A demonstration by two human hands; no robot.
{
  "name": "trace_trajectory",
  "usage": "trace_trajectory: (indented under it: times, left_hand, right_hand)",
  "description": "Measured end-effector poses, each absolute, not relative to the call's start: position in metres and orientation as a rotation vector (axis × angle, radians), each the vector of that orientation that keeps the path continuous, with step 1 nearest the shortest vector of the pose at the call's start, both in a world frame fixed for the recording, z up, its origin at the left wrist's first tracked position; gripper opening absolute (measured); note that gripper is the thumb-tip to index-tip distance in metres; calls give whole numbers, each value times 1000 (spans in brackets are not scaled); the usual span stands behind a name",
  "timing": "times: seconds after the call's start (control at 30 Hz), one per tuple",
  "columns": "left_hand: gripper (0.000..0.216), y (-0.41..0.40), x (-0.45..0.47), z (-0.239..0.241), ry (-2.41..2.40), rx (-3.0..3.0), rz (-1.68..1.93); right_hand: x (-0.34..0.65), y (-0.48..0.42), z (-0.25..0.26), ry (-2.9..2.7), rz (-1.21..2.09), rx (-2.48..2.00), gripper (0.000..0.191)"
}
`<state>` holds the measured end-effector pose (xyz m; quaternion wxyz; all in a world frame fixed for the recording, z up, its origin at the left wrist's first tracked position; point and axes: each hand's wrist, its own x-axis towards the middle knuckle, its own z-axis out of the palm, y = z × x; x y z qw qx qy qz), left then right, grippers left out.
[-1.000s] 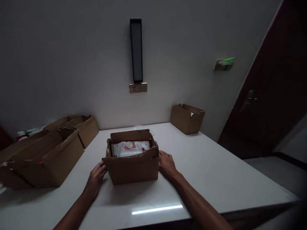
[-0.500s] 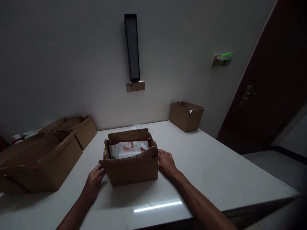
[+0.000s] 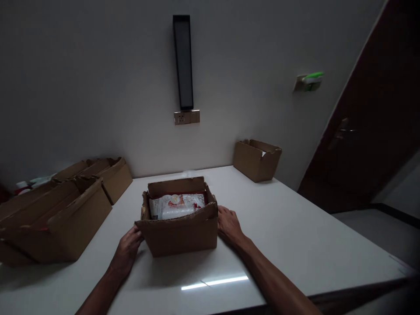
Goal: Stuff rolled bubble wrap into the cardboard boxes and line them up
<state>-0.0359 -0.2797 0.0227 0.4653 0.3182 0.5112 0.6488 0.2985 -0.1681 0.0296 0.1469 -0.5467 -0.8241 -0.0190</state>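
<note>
An open-topped cardboard box (image 3: 183, 236) stands on the white table (image 3: 275, 253) in front of me. White plastic packets (image 3: 177, 205) with red and orange print lie inside it, with something dark red behind them. My left hand (image 3: 128, 246) presses its fingers to the box's left side, near the front corner. On the opposite side, my right hand (image 3: 229, 224) has its fingers against the right wall. The fingertips of both hands are partly hidden by the box. Both hands grip the box between them.
Several open cardboard boxes (image 3: 82, 218) stand together on the left, a white-capped bottle (image 3: 21, 188) behind them. Another cardboard box (image 3: 256, 162) sits at the table's back right corner. A wall socket (image 3: 187, 117) and a tall dark fixture (image 3: 183, 63) are ahead; a dark door (image 3: 357, 118) is right.
The view has shifted slightly. Both hands stay on the sides of the box, and the box shows hardly any movement on the table.
</note>
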Motion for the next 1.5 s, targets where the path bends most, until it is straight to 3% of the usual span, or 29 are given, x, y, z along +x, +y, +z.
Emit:
trace_trajectory:
  times: [0.8,1.03,1.2,1.33,1.5]
  left_hand:
    - [27,-284,-30,30,1125,794,1594]
    - [34,-283,-36,32,1406,717,1690]
    - [27,-333,-15,47,1763,885,1840]
    - [18,-372,37,82,1233,1408,1849]
    - [54,-387,92,109,781,1623,1294]
  right_hand:
    - [301,-163,26,-2404,-137,-1573,35]
    - [301,-165,26,-2399,-140,-1568,32]
    - [300,-166,29,-2377,-137,-1575,32]
    - [299,-164,31,-2385,-97,-1590,33]
    - [297,-160,35,-2492,-101,-1606,33]
